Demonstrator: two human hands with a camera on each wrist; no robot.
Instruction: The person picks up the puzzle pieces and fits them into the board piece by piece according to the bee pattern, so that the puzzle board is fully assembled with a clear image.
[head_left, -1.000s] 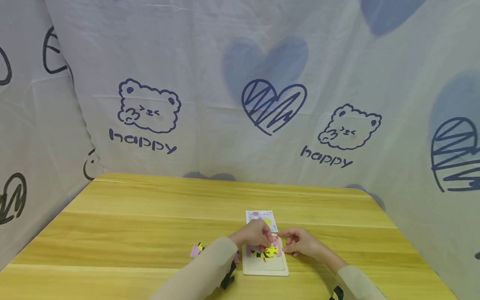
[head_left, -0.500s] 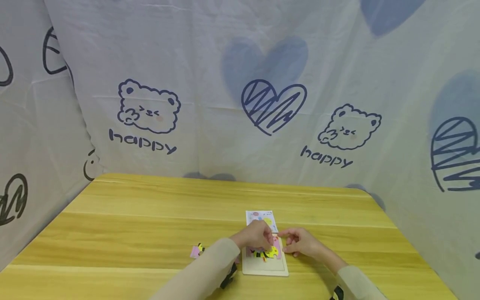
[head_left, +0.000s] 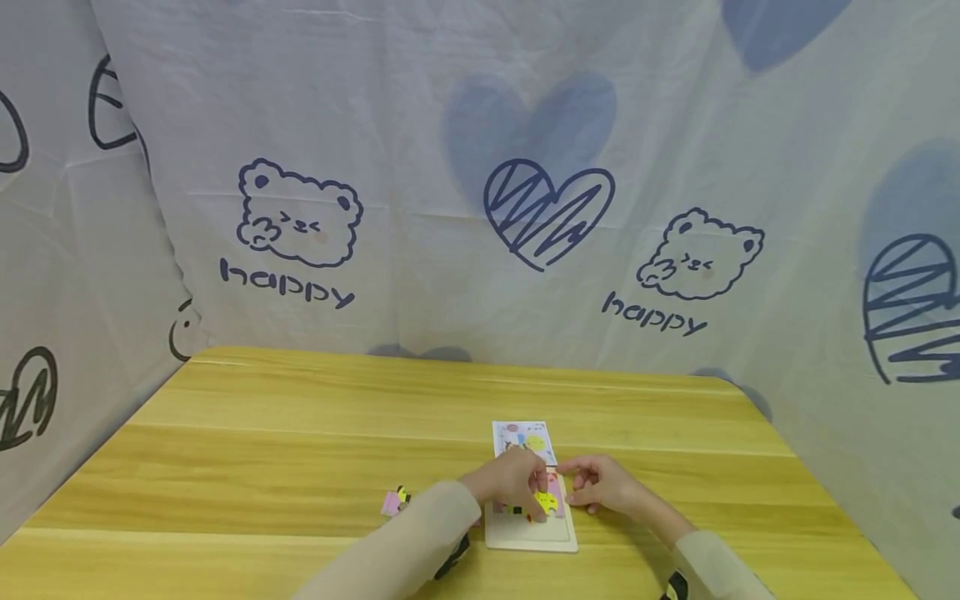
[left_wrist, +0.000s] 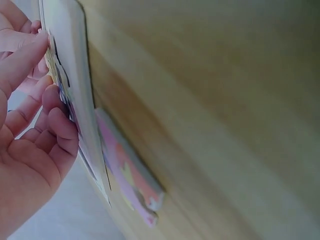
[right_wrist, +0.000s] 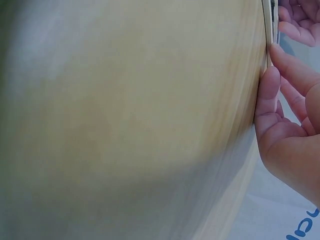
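Observation:
A pale puzzle board (head_left: 528, 542) lies on the table, pink, yellow and black pieces filling part of its frame. My left hand (head_left: 517, 477) reaches over it, thumb and forefinger spread and touching a yellow puzzle piece (head_left: 551, 505) with a face on it. In the left wrist view, the thumb and fingertips of the left hand (left_wrist: 30, 115) meet the laid pieces, and its lower fingers bend in. At the board's right edge, my right hand (head_left: 600, 483) rests its forefinger and thumb tips, set apart, against the side. The left hand covers some pieces.
A printed picture card (head_left: 534, 442) lies right behind the board. Loose puzzle pieces (head_left: 392, 502) lie left of it, partly behind the left sleeve (head_left: 405, 542). One loose piece (left_wrist: 132, 172) sits near the board's edge in the left wrist view. A printed cloth (head_left: 427, 250) hangs behind the table.
The left hand pinched the yellow piece over the board, then set it down among the other pieces. Its thumb and forefinger have since spread apart. The right hand has stayed in place.

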